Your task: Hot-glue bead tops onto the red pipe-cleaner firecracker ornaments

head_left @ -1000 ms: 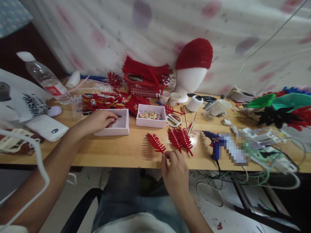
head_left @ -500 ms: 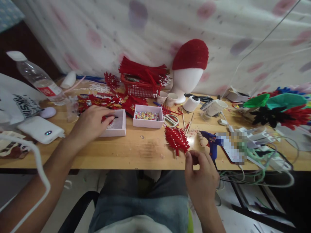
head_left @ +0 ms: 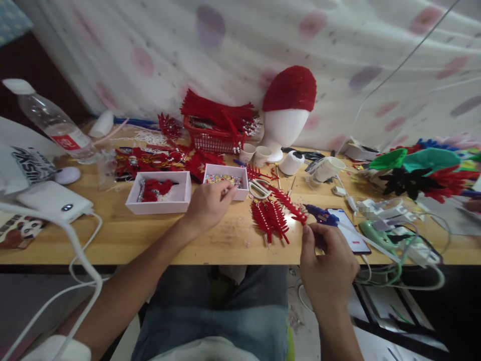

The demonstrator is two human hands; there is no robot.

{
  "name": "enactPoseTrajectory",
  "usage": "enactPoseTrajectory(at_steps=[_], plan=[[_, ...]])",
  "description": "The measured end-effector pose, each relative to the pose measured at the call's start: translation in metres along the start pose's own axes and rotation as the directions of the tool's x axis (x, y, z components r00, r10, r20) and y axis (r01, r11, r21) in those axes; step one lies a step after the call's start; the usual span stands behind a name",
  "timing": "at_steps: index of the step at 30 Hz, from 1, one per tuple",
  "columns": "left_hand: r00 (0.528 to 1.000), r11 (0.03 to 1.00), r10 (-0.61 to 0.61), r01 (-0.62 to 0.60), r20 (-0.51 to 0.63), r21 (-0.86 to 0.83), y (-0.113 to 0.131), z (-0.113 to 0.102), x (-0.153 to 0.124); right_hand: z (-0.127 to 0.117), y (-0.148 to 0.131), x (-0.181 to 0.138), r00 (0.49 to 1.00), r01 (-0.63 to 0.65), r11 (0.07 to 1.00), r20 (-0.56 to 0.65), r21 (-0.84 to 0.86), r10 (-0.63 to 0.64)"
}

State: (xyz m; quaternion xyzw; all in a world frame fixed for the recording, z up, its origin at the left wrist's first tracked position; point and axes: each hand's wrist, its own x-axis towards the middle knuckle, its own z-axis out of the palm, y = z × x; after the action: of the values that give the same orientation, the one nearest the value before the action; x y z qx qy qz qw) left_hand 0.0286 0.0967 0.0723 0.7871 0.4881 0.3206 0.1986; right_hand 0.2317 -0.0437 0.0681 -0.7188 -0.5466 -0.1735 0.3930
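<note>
Pinching the base of a beaded red sprig (head_left: 286,201) between thumb and forefinger, the right hand (head_left: 329,263) is hovering over the front of the wooden table (head_left: 221,249); the sprig is slanting up and away to the left, its far end pointing toward the white-handled scissors (head_left: 259,189). The left hand (head_left: 209,204) is hovering at the front of a small pale bead box (head_left: 243,194), its fingers curling in and its thumb and fingertips sitting close together; whether they are gripping a bead or touching the box, I cannot tell. Colourful beads (head_left: 222,178) are filling the bottom of that box; to its left a larger pale box (head_left: 158,207) is holding a fuzzy red piece (head_left: 157,189) and some tiny pale beads (head_left: 173,196).

Two more red sprigs (head_left: 278,220) are lying side by side on the wood, just below the scissors; a blue glue gun (head_left: 319,214) is resting beyond the right hand, with a lit phone (head_left: 351,233) lying just beside it. Farther back, a red basket (head_left: 212,140) is holding a bundle of red strips (head_left: 214,111); a white foam head (head_left: 284,128) is standing to its right, wearing a red cap (head_left: 291,90); two paper cups (head_left: 262,156) are standing between them.
</note>
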Motion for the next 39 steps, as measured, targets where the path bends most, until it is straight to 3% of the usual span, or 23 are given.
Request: enactPoseTrajectory(at_steps=[4,9,15,24,28,35,37,39], plan=[[0.998,0.994,0.070,-0.070,-0.002,0.086,-0.007,-0.002,-0.011,0.008,0.006,0.001,0.999,-0.043,0.999,0.002,0.018,0.043],[0.971,0.987,0.157,-0.148,0.179,-0.063,0.001,0.040,-0.028,0.010,0.013,0.002,0.994,-0.109,0.993,0.015,0.039,0.109],[0.933,0.970,0.243,-0.228,0.266,-0.087,0.018,0.078,-0.004,0.002,0.010,0.002,0.993,-0.119,0.992,-0.007,0.039,0.119],[0.909,0.956,0.271,-0.292,0.315,0.022,0.025,0.103,0.005,-0.005,0.006,0.007,0.986,-0.151,0.981,-0.057,0.120,0.158],[0.939,0.979,0.170,-0.127,0.299,-0.158,0.026,0.109,0.006,-0.005,0.005,0.006,0.986,-0.152,0.981,-0.055,0.117,0.159],[0.967,0.927,0.010,0.086,0.254,-0.364,0.025,0.107,0.016,-0.005,0.006,0.004,0.970,-0.218,0.960,-0.071,0.174,0.233],[0.965,0.827,-0.018,0.162,0.263,-0.539,0.027,0.105,0.014,-0.005,0.005,0.005,0.963,-0.233,0.954,-0.088,0.188,0.253],[0.953,0.589,-0.039,0.265,0.300,-0.764,0.032,0.106,0.010,-0.004,0.004,0.006,0.957,-0.246,0.949,-0.106,0.200,0.270]])
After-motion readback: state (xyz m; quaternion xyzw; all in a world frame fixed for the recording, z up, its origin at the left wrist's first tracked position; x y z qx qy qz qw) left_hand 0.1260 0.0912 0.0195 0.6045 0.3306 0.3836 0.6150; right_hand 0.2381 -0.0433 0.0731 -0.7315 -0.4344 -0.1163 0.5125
